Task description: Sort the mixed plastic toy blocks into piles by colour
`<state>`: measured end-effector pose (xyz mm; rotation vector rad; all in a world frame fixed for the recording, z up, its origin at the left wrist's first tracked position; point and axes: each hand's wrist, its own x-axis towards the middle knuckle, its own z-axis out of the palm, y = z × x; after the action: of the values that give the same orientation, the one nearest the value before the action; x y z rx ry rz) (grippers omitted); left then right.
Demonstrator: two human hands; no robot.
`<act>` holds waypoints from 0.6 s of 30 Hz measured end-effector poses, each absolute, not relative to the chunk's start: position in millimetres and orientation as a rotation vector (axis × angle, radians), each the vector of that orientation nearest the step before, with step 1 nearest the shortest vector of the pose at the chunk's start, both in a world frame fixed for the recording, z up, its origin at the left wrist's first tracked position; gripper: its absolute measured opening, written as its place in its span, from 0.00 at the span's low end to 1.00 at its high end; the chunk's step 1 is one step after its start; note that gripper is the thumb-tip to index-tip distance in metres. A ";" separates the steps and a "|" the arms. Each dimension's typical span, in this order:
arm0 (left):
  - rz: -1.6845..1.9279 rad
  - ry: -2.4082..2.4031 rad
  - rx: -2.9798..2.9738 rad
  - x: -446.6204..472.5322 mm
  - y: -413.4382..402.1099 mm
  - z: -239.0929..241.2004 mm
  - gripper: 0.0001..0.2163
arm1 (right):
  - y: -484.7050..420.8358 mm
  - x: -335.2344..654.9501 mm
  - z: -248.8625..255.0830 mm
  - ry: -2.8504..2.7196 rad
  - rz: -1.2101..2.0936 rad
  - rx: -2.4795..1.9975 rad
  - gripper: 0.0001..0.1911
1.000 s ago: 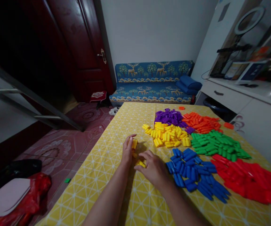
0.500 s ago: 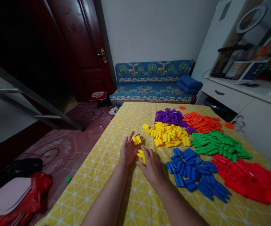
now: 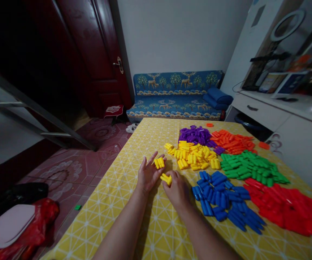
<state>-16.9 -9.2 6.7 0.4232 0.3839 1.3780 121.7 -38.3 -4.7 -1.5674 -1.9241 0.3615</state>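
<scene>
My left hand (image 3: 148, 175) is turned palm up with its fingers partly spread. Several yellow plastic building blocks (image 3: 159, 163), side by side, lie on those fingers. Just to the right, my right hand (image 3: 178, 189) pinches another small yellow building block (image 3: 166, 179) between thumb and fingers, a little apart from the left palm. Beyond both hands a heap of yellow building blocks (image 3: 195, 156) spreads over the table. Blue building blocks (image 3: 221, 191) lie right of my right hand. How the pieces in the left hand join is too small to tell.
Purple (image 3: 195, 135), orange (image 3: 233, 141), green (image 3: 253, 167) and red building blocks (image 3: 288, 207) lie in separate heaps on the yellow tablecloth (image 3: 112, 202). A blue sofa (image 3: 169, 103) stands past the table's far edge, a white cabinet (image 3: 264, 108) to the right.
My hands have moved apart slightly. The right hand has drawn its yellow block away from the left palm and turned, its fingers now curled tighter. The heaps look unchanged.
</scene>
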 end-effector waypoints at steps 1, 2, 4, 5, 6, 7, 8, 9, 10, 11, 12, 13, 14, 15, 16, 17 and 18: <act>1.388 0.406 0.431 -17.0 -8.6 6.3 0.27 | -36.5 123.6 -6.0 -1.852 0.393 -1.542 0.08; 1.398 0.432 0.447 -16.5 -8.1 5.7 0.26 | -34.6 125.8 -7.3 -1.766 0.436 -1.504 0.07; 1.401 0.495 0.515 -13.0 -8.1 4.1 0.26 | -31.3 130.0 -9.9 -1.592 0.510 -1.401 0.08; 1.389 0.528 0.569 -10.2 -8.8 3.1 0.26 | -30.1 131.6 -11.0 -1.525 0.528 -1.351 0.09; 1.370 0.559 0.633 -7.0 -10.0 2.2 0.26 | -29.3 132.7 -12.1 -1.484 0.532 -1.307 0.10; 1.340 0.587 0.702 -3.7 -11.7 1.3 0.26 | -28.9 133.0 -13.0 -1.474 0.525 -1.270 0.11; 1.300 0.611 0.769 -0.6 -13.7 0.6 0.27 | -28.9 132.5 -14.0 -1.491 0.515 -1.238 0.11; 1.256 0.634 0.826 2.0 -15.7 0.2 0.27 | -29.1 131.4 -15.0 -1.525 0.506 -1.211 0.12; 1.215 0.659 0.872 3.9 -17.5 0.0 0.28 | -29.3 129.8 -16.0 -1.567 0.499 -1.188 0.13; 1.185 0.690 0.914 5.1 -18.8 -0.1 0.27 | -29.6 127.9 -17.1 -1.607 0.491 -1.170 0.14; 1.170 0.727 0.959 5.6 -19.4 -0.3 0.25 | -29.7 126.1 -18.1 -1.637 0.480 -1.159 0.15; 1.171 0.768 1.010 5.6 -19.4 -0.7 0.23 | -29.6 124.6 -19.0 -1.653 0.468 -1.154 0.16; 1.185 0.808 1.067 5.3 -18.7 -1.4 0.21 | -29.2 123.4 -19.7 -1.659 0.460 -1.154 0.16; 1.199 0.846 1.126 5.0 -17.6 -2.5 0.18 | -28.8 122.8 -20.3 -1.658 0.456 -1.158 0.15; 1.212 0.880 1.176 4.7 -16.2 -4.0 0.17 | -28.3 122.6 -20.7 -1.653 0.455 -1.164 0.15; 1.221 0.908 1.214 4.6 -14.9 -5.8 0.17 | -27.7 122.9 -20.9 -1.648 0.458 -1.170 0.15; 1.224 0.931 1.237 4.8 -13.8 -7.7 0.17 | -27.3 123.3 -20.9 -1.644 0.465 -1.176 0.15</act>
<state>4.8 -13.8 -7.7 1.2371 0.9311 1.2243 123.3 -27.3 -20.9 -1.1759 -1.6439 0.4654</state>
